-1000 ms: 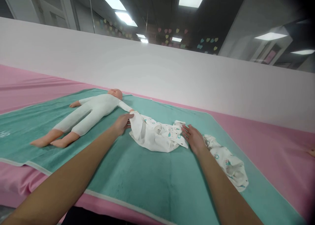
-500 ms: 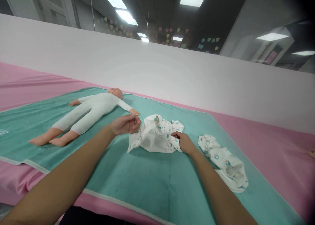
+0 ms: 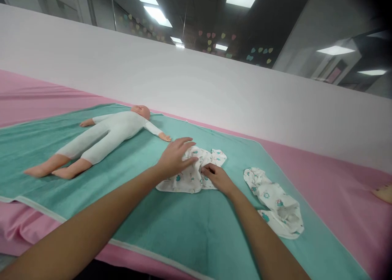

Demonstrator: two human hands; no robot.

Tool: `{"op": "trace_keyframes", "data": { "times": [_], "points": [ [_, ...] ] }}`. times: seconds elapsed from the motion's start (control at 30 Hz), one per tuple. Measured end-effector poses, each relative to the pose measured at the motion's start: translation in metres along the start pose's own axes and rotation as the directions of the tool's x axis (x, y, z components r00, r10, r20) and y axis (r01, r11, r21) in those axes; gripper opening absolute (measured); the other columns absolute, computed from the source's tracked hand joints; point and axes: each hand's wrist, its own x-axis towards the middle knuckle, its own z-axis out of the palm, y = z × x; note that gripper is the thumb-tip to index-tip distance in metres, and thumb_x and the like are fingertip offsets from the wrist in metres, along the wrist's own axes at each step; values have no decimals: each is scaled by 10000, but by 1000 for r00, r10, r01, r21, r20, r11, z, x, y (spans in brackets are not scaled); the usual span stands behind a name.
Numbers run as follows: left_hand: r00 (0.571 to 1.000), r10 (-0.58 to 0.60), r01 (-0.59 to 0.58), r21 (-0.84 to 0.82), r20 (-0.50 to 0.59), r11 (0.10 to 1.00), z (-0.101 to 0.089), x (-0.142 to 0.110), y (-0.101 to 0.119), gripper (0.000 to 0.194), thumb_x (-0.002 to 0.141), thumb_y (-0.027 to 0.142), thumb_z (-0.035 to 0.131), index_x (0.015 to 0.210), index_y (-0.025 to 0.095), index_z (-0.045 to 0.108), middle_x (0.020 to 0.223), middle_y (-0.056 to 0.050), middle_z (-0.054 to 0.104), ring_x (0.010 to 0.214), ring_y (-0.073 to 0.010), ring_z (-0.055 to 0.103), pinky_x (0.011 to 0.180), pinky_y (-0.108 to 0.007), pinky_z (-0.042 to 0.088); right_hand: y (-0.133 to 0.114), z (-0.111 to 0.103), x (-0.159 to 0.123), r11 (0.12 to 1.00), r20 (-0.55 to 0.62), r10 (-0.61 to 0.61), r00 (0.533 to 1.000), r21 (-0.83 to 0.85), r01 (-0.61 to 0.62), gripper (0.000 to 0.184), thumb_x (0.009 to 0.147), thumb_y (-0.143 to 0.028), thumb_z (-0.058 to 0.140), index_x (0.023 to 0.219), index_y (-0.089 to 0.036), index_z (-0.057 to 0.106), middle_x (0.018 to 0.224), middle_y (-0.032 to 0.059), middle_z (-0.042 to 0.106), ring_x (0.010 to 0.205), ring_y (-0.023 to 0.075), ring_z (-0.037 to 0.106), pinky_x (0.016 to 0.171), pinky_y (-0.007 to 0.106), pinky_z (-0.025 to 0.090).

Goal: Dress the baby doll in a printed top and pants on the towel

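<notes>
A white baby garment [image 3: 180, 183] with a small teal print lies partly spread on the green towel [image 3: 171, 227]. My left hand [image 3: 176, 157] is over its left part, fingers apart and gripping nothing; whether it touches the cloth is hard to tell. On the garment's right side, my right hand [image 3: 219, 178] has its fingers pinched on the fabric. A second printed baby garment [image 3: 277, 200] lies bunched to the right of my right forearm. The baby doll [image 3: 118, 127], dressed in a pale bodysuit, rests on its back at the left, one hand close beyond my left hand.
Pink cloth [image 3: 330, 178] covers the surface around the towel. A low white wall [image 3: 196, 88] runs along the back, with dark glass above it reflecting ceiling lights. A skin-coloured object [image 3: 382, 193], cut off by the frame, lies at the right edge.
My left hand has opened from a closed pinch and moved right over the garment. The garment's left part now lies flatter, print showing. My right hand has shifted slightly left.
</notes>
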Motion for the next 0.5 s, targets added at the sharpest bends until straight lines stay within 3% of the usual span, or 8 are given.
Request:
{"op": "trace_keyframes", "data": {
  "times": [0.1,0.2,0.3,0.4,0.5],
  "points": [
    [987,138,-151,165,88,975,10,-3,6,386,857,358,522,1218,225,547,1350,-122,444,1255,-331,346,1042,-491,197,1,2,1,1000,-8,9,1000,-10,-9,327,814,-497,480,774,-200,611,683,-18,583,622,139,482,578,247,353],
    [949,246,-282,183,197,942,13,-7,7,350,880,316,471,1217,256,545,1383,-110,414,1266,-307,346,1039,-490,209,2,2,2,1000,-18,9,1000,-11,-9,312,811,-480,481,743,-194,588,630,-31,533,585,127,443,555,241,332],
    [902,318,-374,163,291,913,13,-10,8,252,876,273,468,1083,271,611,1391,-73,416,1283,-284,336,1073,-483,161,1,2,1,1000,-16,1,1000,-25,-1,315,813,-483,483,750,-195,594,646,-28,536,602,129,451,582,247,348],
    [951,228,-276,242,210,930,13,-9,1,192,854,182,452,895,214,637,1337,-97,468,1276,-305,340,1084,-496,121,-1,2,0,1000,-19,12,1000,-23,-12,334,810,-506,489,762,-197,607,683,-18,567,635,138,475,590,250,354],
    [999,-19,5,354,36,935,9,-7,-23,221,816,125,442,939,183,617,1222,-143,539,1192,-346,418,1022,-527,210,-1,3,-1,1000,-16,26,1000,-6,-26,352,812,-520,482,780,-198,622,683,-14,566,611,132,460,566,245,345]
  ]
}}
